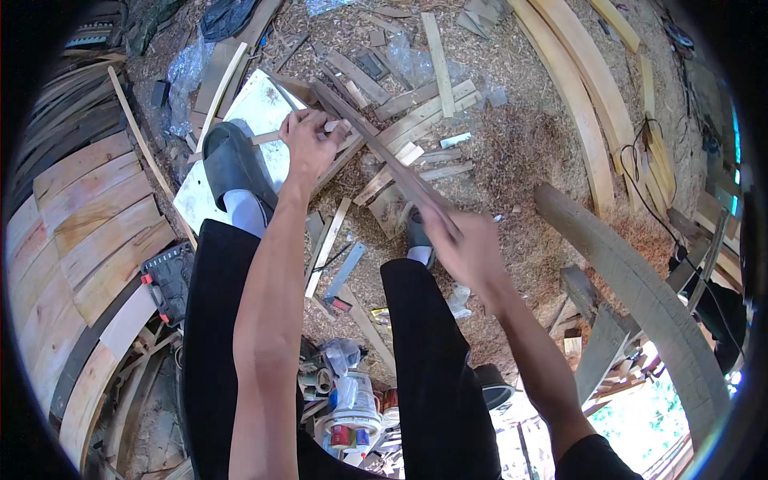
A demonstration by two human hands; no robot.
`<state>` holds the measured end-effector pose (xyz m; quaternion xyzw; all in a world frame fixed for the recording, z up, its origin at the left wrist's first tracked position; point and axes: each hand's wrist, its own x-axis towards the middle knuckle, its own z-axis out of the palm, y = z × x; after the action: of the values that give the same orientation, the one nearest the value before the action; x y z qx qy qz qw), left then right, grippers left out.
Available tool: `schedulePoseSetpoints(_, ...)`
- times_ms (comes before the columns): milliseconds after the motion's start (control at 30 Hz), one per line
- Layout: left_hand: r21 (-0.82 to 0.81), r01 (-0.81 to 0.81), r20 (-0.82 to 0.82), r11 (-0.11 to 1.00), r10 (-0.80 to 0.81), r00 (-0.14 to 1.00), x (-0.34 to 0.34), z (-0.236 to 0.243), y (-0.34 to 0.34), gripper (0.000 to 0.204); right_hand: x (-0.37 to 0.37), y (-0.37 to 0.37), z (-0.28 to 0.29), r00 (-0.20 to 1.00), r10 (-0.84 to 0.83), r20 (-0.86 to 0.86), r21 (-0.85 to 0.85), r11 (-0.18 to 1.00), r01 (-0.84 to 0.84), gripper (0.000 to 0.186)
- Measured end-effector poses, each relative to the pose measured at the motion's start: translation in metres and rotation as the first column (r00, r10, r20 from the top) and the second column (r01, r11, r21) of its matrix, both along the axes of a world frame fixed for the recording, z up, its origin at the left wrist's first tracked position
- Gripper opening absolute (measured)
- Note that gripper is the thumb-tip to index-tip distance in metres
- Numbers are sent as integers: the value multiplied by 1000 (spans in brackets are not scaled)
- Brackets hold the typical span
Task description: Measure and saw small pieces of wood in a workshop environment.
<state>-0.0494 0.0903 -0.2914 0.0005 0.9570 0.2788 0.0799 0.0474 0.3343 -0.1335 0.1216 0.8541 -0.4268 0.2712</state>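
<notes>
My left hand point(310, 146) is closed with its fingers bent around a thin wooden strip point(266, 138), which lies across a white board point(196, 200). A pale end shows beside the fingertips. My right hand point(472, 250) grips the near end of a long, narrow brown wooden bar point(384, 158). From there the bar slants up and left, its far part passing just right of my left hand. Whether the bar touches the strip I cannot tell. My foot in a dark slipper point(232, 164) stands on the white board, beside my left hand.
Wood offcuts point(424, 108) and shavings litter the ground ahead. A try square point(346, 272) lies between my legs, above a white bucket point(352, 420). Stacked planks point(96, 216) stand at left, with a dark tool case point(168, 280) near them. A curved beam point(640, 280) arches at right.
</notes>
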Motion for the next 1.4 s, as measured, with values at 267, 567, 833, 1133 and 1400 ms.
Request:
schedulePoseSetpoints(267,35,9,23,999,-10,1000,-2,5,9,23,0,-1,-9,983,25,-181,-3,1000,-26,40)
schedulePoseSetpoints(567,14,42,-21,999,-42,999,-2,-2,5,25,-49,-34,-34,996,68,-59,43,997,-65,41)
schedulePoseSetpoints(833,14,22,-5,1000,-22,1000,1,3,11,28,31,38,27,999,27,39,79,996,-30,38)
schedulePoseSetpoints(1133,39,25,-106,999,-20,994,-3,-10,11,26,-71,-50,-52,995,37,-88,80,996,-30,51)
schedulePoseSetpoints(1400,12,11,-13,1000,-11,1000,0,3,7,28,33,33,34,1000,14,0,2,1000,-14,41)
